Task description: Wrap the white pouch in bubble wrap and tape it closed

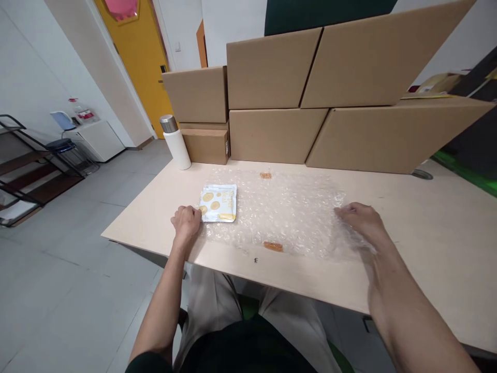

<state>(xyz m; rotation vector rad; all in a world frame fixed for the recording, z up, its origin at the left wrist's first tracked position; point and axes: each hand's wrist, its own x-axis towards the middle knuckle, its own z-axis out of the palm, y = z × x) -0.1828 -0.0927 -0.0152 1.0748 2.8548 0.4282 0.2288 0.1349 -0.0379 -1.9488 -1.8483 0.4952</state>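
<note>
A sheet of clear bubble wrap (287, 212) lies spread on the table, with orange tape pieces (273, 246) at its near and far edges. On its left end rests a flat white-and-yellow pouch (218, 203) printed with round yellow shapes. My left hand (186, 221) is closed at the sheet's left edge, right beside the pouch's lower left corner; its fingertips are partly hidden. At the opposite end, my right hand (362, 221) pinches the right edge of the bubble wrap, which is slightly raised and crumpled there.
Stacked cardboard boxes (277, 135) form a wall along the back of the pale wooden table (435, 248). A white bottle with a steel cap (177, 146) stands at the back left corner. A dark flat object (422, 174) lies by the boxes at right.
</note>
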